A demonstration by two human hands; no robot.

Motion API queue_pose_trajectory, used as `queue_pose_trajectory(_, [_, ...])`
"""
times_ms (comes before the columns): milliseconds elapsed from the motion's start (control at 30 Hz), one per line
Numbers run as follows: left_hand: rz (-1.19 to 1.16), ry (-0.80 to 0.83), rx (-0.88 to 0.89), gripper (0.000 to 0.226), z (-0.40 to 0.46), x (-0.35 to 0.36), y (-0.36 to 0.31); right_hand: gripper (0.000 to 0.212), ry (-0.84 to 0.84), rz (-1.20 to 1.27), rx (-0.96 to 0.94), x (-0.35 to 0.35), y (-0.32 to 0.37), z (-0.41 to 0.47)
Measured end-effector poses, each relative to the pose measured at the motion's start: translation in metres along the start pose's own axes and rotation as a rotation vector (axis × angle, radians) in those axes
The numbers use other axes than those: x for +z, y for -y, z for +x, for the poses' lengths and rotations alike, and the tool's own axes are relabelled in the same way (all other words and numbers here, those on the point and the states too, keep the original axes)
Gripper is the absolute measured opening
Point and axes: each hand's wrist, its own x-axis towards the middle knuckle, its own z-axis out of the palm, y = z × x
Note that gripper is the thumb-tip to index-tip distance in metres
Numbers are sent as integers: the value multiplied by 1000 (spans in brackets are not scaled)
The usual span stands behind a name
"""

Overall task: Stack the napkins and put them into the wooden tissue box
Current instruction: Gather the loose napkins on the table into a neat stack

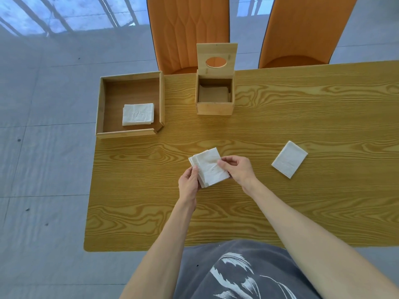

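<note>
Head view:
Left hand [189, 182]: a stack of napkins [209, 167] is being gripped at its left edge.
Right hand [238, 169]: the same stack is being pinched at its right edge, above the table [280, 117].
Tissue box [214, 108]: standing open, lid [217, 57] raised.
Tray [129, 133]: 1 napkin pile [138, 114] is lying inside.
Single napkin [289, 159]: lying to the right.

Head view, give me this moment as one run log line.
both hands: left hand, right hand squaring napkin stack | loose napkin | tissue box open
</note>
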Motion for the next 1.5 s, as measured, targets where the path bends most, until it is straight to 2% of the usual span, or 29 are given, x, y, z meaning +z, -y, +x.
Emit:
queue_pose_trajectory(167, [-3,9,5,22,-2,0,0,12,-47,-159,-18,11,-10,4])
queue_pose_trajectory(333, [-4,47,-7,19,-4,-1,1,20,-156,-380,-73,15,-4,2])
queue_pose_trajectory(567, [26,93,12,36,-8,5,2,24,-216,-545,-106,12,-3,-5])
queue_pose_trajectory(733, [57,70,20,22,-11,12,5,31,-281,-539,-86,-3,-3,-11])
queue_pose_trajectory(867, [73,90,2,22,-14,25,6,25,-492,-542,21,-38,-1,-15])
queue_pose_trajectory(1100, [132,146,8,29,-18,51,11,25,-764,-317,135,-111,1,-15])
queue_pose_trajectory(1367, [192,158,12,29,-21,69,15,53,-817,-297,334,-139,-6,-7])
queue_pose_trajectory(1500, [202,146,16,32,-21,71,16,44,-807,-285,331,-138,-6,-4])
